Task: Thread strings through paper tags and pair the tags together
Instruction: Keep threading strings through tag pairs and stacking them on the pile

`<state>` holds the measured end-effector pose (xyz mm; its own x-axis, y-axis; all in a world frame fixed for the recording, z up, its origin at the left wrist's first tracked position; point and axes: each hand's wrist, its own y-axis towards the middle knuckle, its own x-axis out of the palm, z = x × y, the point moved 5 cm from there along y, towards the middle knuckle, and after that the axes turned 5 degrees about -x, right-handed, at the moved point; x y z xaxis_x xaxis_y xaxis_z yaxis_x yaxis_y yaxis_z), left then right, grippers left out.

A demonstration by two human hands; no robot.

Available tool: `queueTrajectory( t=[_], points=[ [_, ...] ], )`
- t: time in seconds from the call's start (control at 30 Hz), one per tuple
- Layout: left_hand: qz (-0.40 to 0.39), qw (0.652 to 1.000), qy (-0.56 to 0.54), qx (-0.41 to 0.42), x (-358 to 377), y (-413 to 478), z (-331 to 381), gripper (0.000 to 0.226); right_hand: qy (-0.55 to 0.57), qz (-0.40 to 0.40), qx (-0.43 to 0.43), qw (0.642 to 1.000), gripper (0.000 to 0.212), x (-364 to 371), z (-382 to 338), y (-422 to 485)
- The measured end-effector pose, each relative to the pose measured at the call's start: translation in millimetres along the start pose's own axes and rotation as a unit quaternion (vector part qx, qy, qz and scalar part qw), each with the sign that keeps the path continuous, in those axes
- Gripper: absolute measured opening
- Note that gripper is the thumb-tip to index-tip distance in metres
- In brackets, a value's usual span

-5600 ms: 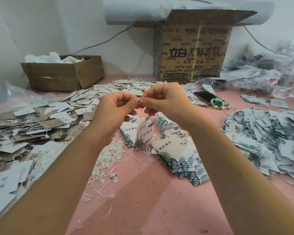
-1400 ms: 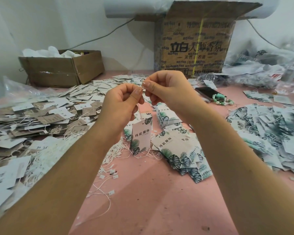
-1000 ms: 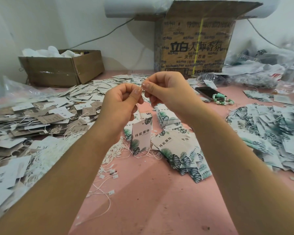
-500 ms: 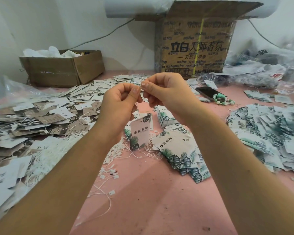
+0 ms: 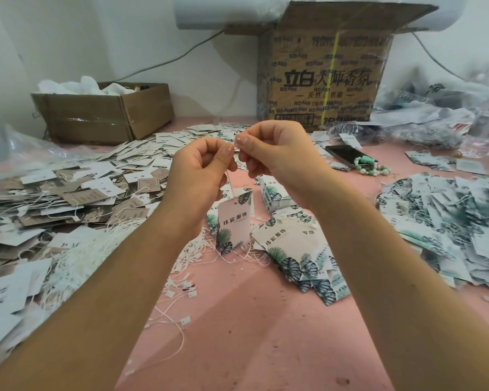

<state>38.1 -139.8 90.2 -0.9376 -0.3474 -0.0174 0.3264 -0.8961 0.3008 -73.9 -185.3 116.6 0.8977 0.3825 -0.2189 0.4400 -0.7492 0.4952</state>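
Everywhere tags (image 5: 68, 193) on pink table (image 5: 251, 334)

Packing workroom: tag heaps (image 5: 68, 193), loose strings (image 5: 76, 258), cardboard cartons (image 5: 322, 80).

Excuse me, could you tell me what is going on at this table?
A person is stringing paper tags. The left hand and right hand, raised over the pink table, each pinch the white string, and a leaf-printed tag hangs from it below the left hand. Loose strings lie at the left, a fan of leaf tags beside the right forearm, a bigger heap at the right.
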Motion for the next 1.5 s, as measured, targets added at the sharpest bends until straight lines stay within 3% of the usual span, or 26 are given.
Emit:
queueTrajectory(
  t=[1.0, 1.23, 1.5],
  points=[
    [-0.002, 1.000, -0.001, -0.009, 0, 1, -4, 0.017, 0.017, -0.013, 0.033, 0.999, 0.015, 5, 3, -2],
    [-0.026, 0.999, 0.000, 0.020, 0, 0, 5, 0.015, 0.065, 0.003, 0.018, 0.998, 0.013, 0, -6, -2],
    [-0.087, 0.994, -0.010, 0.070, -5, -4, 35, 0.011, 0.170, -0.071, 0.011, 0.983, 0.014, -9, -24, -6]
  ],
)
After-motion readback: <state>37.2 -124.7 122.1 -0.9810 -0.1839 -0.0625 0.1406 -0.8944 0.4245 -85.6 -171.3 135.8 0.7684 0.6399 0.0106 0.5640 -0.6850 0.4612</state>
